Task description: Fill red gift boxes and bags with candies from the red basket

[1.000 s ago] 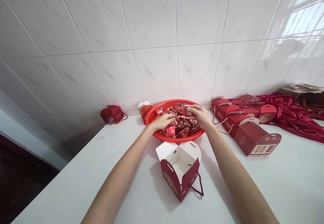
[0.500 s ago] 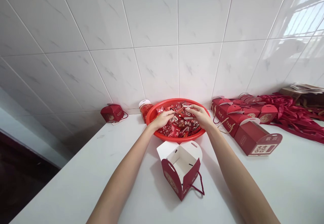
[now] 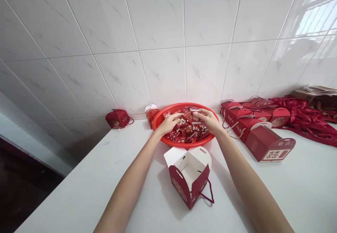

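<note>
A red plastic basket [image 3: 185, 145] full of wrapped candies [image 3: 193, 129] stands near the wall. My left hand [image 3: 170, 124] reaches over its left side, fingers closed together at a red wrapped candy with pale lettering. Over the right side my right hand [image 3: 210, 120] pinches a red candy packet with a white-dotted edge between thumb and fingers. Between my forearms, in front of the basket, a dark red gift box [image 3: 188, 182] stands with its flaps up. Its white inside shows no candy, and a dark red cord handle [image 3: 210, 194] hangs at its right.
Several red gift boxes [image 3: 239, 122] stand at the right, a larger one [image 3: 270, 143] in front. Beyond them lie red ribbons [image 3: 302, 117] and papers [image 3: 319, 90]. A small red box [image 3: 117, 118] is at the left edge; another patterned box [image 3: 152, 113] touches the basket's left.
Both hands stay over the basket with slight finger movement. The candies under the left hand have shifted a little. The view has tilted slightly.
</note>
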Available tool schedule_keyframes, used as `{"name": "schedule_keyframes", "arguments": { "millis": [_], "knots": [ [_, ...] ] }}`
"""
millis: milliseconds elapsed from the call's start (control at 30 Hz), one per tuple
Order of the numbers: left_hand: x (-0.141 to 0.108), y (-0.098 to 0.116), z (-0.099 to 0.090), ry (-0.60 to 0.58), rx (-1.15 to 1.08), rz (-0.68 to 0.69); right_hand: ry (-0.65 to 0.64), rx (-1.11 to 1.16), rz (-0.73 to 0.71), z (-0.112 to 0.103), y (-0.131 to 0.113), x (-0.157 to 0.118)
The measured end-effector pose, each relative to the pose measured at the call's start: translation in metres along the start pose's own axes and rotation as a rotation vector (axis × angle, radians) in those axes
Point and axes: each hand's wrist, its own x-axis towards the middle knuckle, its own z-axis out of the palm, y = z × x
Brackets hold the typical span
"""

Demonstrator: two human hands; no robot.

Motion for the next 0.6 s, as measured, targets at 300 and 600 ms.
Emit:
{"name": "schedule_keyframes", "arguments": {
  "millis": [300,600],
  "knots": [
    [-0.008,0.011,0.003,0.025,-0.068,0.091,-0.127,0.002,-0.09,-0.002,0.002,-0.001],
    [-0.027,0.033,0.009,0.19,-0.149,0.127,-0.164,0.081,-0.111,0.016,-0.017,-0.012]
  ]
}}
